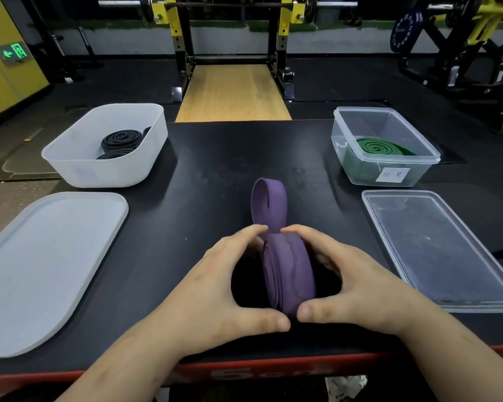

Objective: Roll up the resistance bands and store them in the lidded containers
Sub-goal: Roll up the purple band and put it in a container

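A purple resistance band [289, 268] stands on edge as a thick roll in the middle of the black table [209, 158], its loose end looping up behind it. My left hand [215, 282] curls round the roll's left side and my right hand [357, 282] curls round its right side, thumbs at the near edge and fingertips at the top. A white tub [79, 169] at the back left holds rolled black bands [122, 142]. A clear container [357, 172] at the back right holds a rolled green band [381, 146].
The white lid [47, 265] lies flat at the left, overhanging the table's edge. A clear lid [439, 250] lies at the right. The table's red front edge [244, 372] is near me. Gym racks stand beyond.
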Action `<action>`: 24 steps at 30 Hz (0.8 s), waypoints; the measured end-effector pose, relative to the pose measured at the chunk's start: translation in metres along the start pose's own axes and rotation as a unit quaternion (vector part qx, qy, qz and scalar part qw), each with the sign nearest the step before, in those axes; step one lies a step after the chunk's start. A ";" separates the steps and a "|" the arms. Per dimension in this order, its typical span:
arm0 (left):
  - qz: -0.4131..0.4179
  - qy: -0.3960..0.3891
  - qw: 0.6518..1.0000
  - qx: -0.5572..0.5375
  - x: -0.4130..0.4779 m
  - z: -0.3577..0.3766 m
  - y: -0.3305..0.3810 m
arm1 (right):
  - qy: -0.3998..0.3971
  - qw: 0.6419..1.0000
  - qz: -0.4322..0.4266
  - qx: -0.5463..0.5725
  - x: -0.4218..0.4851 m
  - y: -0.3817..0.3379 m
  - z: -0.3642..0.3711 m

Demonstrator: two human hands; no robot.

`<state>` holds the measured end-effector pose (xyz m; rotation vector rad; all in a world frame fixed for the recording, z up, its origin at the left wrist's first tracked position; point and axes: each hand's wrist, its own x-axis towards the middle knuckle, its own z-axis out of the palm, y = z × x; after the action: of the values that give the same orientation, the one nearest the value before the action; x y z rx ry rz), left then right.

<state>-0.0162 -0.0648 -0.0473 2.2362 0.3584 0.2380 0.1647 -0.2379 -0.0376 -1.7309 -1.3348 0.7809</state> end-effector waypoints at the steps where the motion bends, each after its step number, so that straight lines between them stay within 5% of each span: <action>1: 0.002 0.000 1.000 0.009 0.000 0.000 0.000 | -0.001 1.000 -0.002 0.005 0.000 -0.001 0.000; 24: -0.009 0.033 0.999 0.010 0.011 -0.002 0.003 | 0.017 1.000 0.013 -0.005 0.021 0.004 -0.004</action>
<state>-0.0053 -0.0617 -0.0430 2.2475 0.4186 0.3006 0.1756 -0.2186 -0.0387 -1.7655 -1.2987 0.7566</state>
